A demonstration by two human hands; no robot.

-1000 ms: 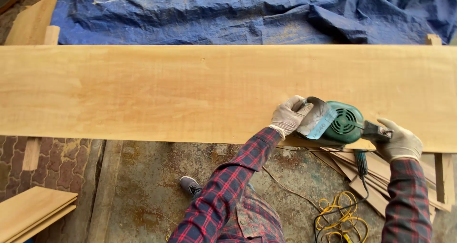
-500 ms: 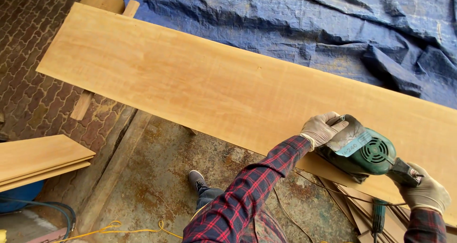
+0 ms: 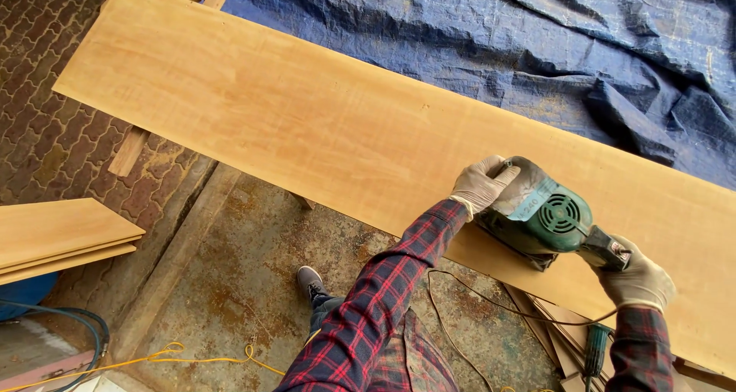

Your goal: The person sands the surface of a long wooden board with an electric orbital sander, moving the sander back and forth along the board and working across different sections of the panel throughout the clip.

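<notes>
Both gloved hands clamp a green electric sander [image 3: 540,219] resting on a long pale wooden board [image 3: 307,123]. The left hand [image 3: 479,185] grips its front knob, the right hand [image 3: 636,281] its rear handle. A blue tarp [image 3: 537,39] lies beyond.

Soft, even daylight; faint shadows, no glare; sharp focus, slight wide-angle edge distortion.

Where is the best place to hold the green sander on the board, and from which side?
Probably as shown: left hand over the rounded front of the green sander from above, right hand around its rear handle from behind. It lies flat on the board.
</notes>
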